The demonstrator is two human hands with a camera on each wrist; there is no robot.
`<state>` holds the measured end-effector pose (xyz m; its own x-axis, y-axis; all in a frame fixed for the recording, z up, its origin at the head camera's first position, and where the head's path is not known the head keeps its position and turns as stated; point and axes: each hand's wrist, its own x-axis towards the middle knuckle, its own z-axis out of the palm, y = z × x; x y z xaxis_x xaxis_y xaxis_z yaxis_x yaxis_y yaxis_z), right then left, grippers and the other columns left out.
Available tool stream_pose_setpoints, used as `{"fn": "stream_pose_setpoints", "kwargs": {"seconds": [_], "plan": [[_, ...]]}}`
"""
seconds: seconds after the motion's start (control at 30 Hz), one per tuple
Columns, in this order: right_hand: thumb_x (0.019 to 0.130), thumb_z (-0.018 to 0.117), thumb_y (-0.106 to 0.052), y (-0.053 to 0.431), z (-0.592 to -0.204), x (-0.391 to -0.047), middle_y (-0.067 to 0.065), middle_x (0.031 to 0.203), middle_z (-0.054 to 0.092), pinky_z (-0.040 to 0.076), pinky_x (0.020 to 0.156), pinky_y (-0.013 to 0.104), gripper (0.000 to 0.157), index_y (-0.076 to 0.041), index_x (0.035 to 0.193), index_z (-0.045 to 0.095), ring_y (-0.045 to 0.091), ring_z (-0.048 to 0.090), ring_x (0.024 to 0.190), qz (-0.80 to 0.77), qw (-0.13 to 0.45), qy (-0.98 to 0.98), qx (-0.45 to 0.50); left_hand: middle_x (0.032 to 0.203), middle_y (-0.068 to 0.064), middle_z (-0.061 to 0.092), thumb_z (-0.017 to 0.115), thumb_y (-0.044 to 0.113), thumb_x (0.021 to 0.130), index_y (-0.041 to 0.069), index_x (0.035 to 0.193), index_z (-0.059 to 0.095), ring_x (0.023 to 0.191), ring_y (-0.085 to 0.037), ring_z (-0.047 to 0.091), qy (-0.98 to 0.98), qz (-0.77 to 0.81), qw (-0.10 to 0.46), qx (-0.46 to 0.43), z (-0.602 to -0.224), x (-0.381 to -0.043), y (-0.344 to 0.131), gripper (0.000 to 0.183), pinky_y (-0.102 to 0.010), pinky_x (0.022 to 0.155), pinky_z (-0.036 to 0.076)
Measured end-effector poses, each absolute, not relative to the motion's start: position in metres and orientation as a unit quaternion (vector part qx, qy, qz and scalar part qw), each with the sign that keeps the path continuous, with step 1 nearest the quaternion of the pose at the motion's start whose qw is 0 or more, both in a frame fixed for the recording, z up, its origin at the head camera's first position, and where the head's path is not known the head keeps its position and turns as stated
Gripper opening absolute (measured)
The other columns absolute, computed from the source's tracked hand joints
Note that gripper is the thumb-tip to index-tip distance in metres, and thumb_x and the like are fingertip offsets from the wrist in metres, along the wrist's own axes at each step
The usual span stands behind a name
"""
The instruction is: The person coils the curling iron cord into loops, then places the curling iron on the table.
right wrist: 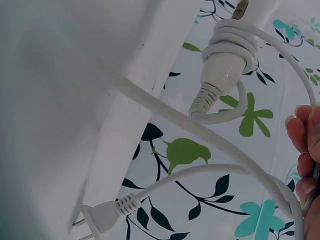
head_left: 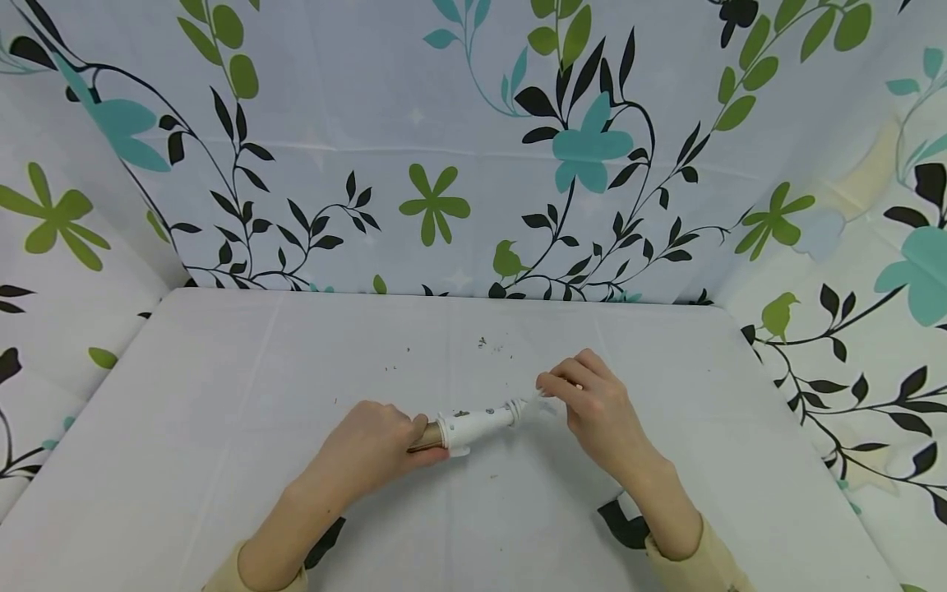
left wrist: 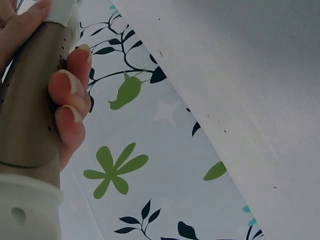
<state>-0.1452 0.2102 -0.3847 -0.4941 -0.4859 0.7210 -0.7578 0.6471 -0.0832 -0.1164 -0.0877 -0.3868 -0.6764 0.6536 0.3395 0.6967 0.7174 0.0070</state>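
My left hand (head_left: 377, 440) grips the brown barrel of a hair styling iron (head_left: 477, 426), whose white handle points right and slightly away from me. In the left wrist view the fingers curl round the barrel (left wrist: 30, 107), which is dotted with small dark holes. My right hand (head_left: 595, 407) pinches the white power cord (right wrist: 200, 131) a little beyond the handle's end. Several turns of cord (right wrist: 231, 44) wrap the handle near its ribbed strain relief (right wrist: 205, 100). A two-prong plug (right wrist: 102, 219) hangs from the cord in the right wrist view.
A white table (head_left: 222, 370) lies under both hands, with small dark specks (head_left: 484, 343) toward its back. Cloth (head_left: 333, 123) printed with leaves and flowers hangs behind and at both sides. Dark straps (head_left: 625, 524) show by the wrists.
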Motion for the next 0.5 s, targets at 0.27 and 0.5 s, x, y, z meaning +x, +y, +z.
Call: {"fn": "stream_pose_setpoints", "kwargs": {"seconds": [0.27,0.5], "plan": [[0.064,0.07,0.032,0.2105,-0.3836,-0.145,0.001,0.083,0.067,0.05,0.065,0.024,0.046,-0.007,0.086,0.074,0.016,0.054,0.08,0.2,0.34,-0.842,0.368,0.048,0.01,0.039,0.077,0.049,0.084,0.016,0.07,0.06,0.047,-0.003,0.021,-0.893,-0.048,0.157,-0.419,-0.3854,-0.1163,-0.0851,0.04,-0.019,0.047,0.018],[0.069,0.067,0.031,0.2131,-0.3844,-0.1454,0.002,0.083,0.067,0.05,0.065,0.025,0.043,-0.008,0.086,0.074,0.017,0.053,0.081,0.198,0.32,-0.856,0.354,0.05,0.01,0.045,0.078,0.049,0.083,0.015,0.075,0.065,0.045,-0.003,0.025,-0.881,-0.039,0.179,-0.435,-0.3866,-0.1167,-0.0873,0.038,-0.02,0.046,0.022]]}}
